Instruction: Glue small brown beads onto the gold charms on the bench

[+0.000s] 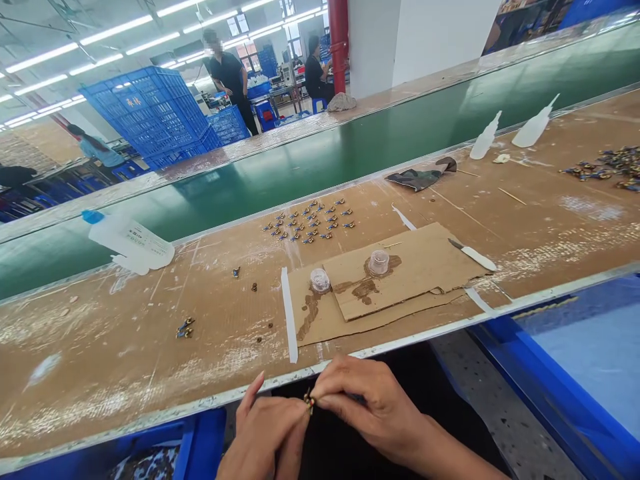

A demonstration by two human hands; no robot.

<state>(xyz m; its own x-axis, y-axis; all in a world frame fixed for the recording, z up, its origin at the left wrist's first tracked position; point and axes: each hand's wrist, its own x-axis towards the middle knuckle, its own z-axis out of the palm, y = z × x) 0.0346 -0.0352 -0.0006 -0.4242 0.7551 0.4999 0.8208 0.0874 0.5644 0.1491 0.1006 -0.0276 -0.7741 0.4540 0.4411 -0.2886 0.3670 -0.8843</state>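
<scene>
Just below the bench's front edge, my left hand point(267, 427) and my right hand point(367, 403) meet fingertip to fingertip. Between them they pinch a tiny painted figurine point(309, 401), dark with gold and red spots, mostly covered by my fingers. Ahead of my hands, small clear cups point(379, 262) stand on wet-stained cardboard point(415, 267). Similar blue-and-gold figurines point(313, 222) lie in loose rows behind the cardboard. To the left lie a few more figurines point(185, 328) and small brown pieces point(255, 287).
A white-handled knife point(475, 257) lies at the cardboard's right end. A large bottle point(133, 241) leans at the left; squeeze bottles point(486, 137) lie back right near a figurine pile point(613, 167). Beyond runs a green conveyor belt point(300, 163). Blue bins point(575, 373) sit below the bench.
</scene>
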